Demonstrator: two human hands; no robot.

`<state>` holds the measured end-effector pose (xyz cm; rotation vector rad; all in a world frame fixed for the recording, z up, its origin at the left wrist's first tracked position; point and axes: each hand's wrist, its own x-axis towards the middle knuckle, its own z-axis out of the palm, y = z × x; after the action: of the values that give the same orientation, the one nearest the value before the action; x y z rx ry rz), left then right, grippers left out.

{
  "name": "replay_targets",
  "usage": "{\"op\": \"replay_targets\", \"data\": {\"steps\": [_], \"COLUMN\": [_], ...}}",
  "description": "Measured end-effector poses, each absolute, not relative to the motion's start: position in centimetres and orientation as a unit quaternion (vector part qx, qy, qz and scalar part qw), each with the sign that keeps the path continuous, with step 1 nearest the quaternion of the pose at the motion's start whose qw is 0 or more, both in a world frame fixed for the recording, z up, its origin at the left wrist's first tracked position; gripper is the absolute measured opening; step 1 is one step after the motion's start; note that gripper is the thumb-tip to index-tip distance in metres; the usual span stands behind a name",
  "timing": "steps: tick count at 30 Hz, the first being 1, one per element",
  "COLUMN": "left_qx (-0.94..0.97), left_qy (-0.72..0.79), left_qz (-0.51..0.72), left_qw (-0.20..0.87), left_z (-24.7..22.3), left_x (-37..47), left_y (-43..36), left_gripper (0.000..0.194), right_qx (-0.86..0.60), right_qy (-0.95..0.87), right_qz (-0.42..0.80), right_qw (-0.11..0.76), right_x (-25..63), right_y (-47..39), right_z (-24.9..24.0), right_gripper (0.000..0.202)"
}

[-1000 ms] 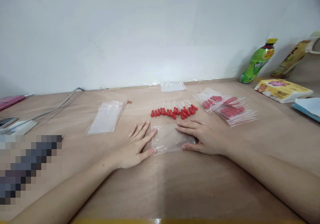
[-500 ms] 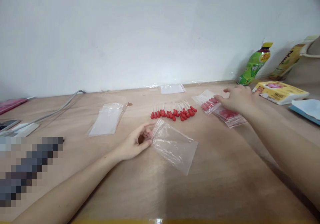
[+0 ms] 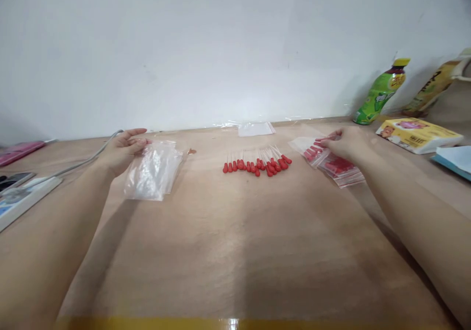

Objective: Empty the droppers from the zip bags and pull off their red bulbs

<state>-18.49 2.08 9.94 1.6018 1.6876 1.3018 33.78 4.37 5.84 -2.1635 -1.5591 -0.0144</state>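
Note:
My left hand (image 3: 123,152) pinches the top corner of a clear zip bag (image 3: 147,175), which hangs flat over a stack of empty zip bags (image 3: 174,173) at the left. At the right, my right hand (image 3: 348,146) has its thumb and fingers closed on the edge of a zip bag of droppers (image 3: 311,154) with red bulbs showing through. That bag overlaps other filled bags (image 3: 342,168) beneath my wrist. Between the hands, several loose droppers (image 3: 253,167) lie in an uneven row, red bulbs toward me and thin clear stems toward the wall.
Another flat bag (image 3: 256,129) lies by the wall. A green bottle (image 3: 382,94), a yellow tissue pack (image 3: 419,134) and a blue-edged item (image 3: 452,161) stand at the right. A grey cable (image 3: 84,161), a pink object (image 3: 22,151) and a white power strip (image 3: 33,200) are at the left.
My left hand has carried the clear bag from the middle leftward, over the stack of empty bags. My right hand's fingers have closed on the upper filled bag, which has barely moved.

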Motion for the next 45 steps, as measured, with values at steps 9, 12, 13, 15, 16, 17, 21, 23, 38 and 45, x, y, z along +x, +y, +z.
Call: {"op": "replay_targets", "data": {"steps": [9,12,13,15,16,17,21,23,38,45], "left_qx": [0.604,0.631,0.652,0.722,0.742,0.757,0.801,0.816,0.868,0.891], "left_qy": [0.685,0.649,0.629,0.551,0.525,0.505,0.455,0.452,0.375,0.360], "left_qz": [0.407,0.414,0.409,0.394,0.396,0.401,0.385,0.331,0.288,0.238], "left_qw": [-0.009,-0.092,-0.108,-0.142,-0.129,-0.104,0.057,0.142,0.152,0.140], "left_z": [6.4,6.5,6.6,6.7,6.7,6.6,5.8,5.2,3.2,4.2], "left_x": [-17.7,-15.1,-14.0,-11.5,-10.2,-9.0,-4.6,-3.1,-1.0,-0.7], "left_y": [4.5,3.8,3.3,2.1,1.4,0.6,-2.8,-4.4,-5.2,-3.9], "left_gripper": [0.033,0.028,0.028,0.026,0.025,0.026,0.028,0.031,0.027,0.035], "right_qx": [-0.586,-0.510,-0.490,-0.472,-0.470,-0.468,-0.442,-0.445,-0.468,-0.341], "right_qy": [-0.440,-0.460,-0.478,-0.493,-0.502,-0.506,-0.464,-0.433,-0.554,-0.791], "right_qz": [0.029,0.124,0.184,0.310,0.381,0.449,0.632,0.661,0.634,0.444], "right_qw": [0.679,0.716,0.706,0.663,0.618,0.569,0.436,0.420,0.267,0.247], "right_x": [32.9,31.4,30.5,28.1,26.7,25.2,19.9,18.5,20.3,19.5], "right_y": [3.2,1.5,0.9,-0.5,-1.2,-1.8,-3.8,-4.4,-3.9,-1.4], "right_z": [8.9,11.0,11.4,11.3,10.8,10.0,5.6,3.8,2.8,2.8], "right_gripper": [0.048,0.037,0.032,0.022,0.018,0.015,0.014,0.011,0.035,0.028]}}
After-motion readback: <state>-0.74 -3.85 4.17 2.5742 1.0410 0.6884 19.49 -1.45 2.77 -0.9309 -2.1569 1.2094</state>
